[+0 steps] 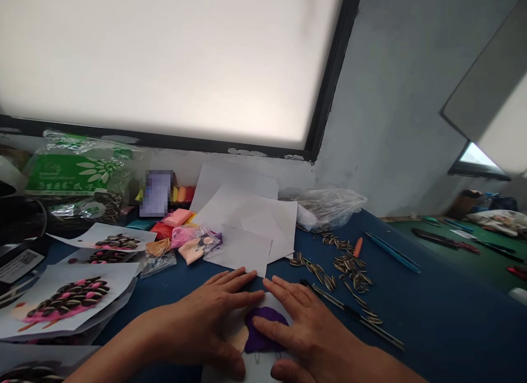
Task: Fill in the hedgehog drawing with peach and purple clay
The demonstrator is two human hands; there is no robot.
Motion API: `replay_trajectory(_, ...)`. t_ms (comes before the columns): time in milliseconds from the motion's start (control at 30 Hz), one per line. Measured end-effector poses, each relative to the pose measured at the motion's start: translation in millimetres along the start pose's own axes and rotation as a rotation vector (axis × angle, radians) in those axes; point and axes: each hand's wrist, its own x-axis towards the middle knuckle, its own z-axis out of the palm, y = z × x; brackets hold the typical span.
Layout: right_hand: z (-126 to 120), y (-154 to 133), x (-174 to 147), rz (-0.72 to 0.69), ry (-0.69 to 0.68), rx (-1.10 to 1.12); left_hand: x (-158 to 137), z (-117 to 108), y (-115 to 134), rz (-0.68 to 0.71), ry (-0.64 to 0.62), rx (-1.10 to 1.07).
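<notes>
Two bags: far-left bag [78, 174] holds seeds. Your left hand [206, 317] and right hand [308, 328], fingers spread, press purple clay [261, 331] onto paper [263, 366].

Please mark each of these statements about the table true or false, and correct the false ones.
1. Both hands press on purple clay. True: left hand and right hand lie flat on it.
2. The clay lies on bare tablecloth. False: it lies on a white sheet.
3. Loose sunflower seeds lie right of the hands. True.
4. The right hand holds a blue pen. False: the pen lies apart on the blue table.
5. The seed picture has a green base. False: pink.
</notes>
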Motion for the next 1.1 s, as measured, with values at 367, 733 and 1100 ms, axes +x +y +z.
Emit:
replay_trajectory(367, -18, -11, 2, 0.107, -0.057, 0.03, 1, -1, -3, 0.026, 0.015, 0.016)
replay_trajectory(733, -22, -10, -4, 0.079, -0.063, 0.053, -2, 1, -5, 0.015, 0.008, 0.034)
replay_trajectory(1100, -42, -13, -20, 0.164, -0.085, 0.084, -1, -4, 3, -0.009, -0.019, 0.02)
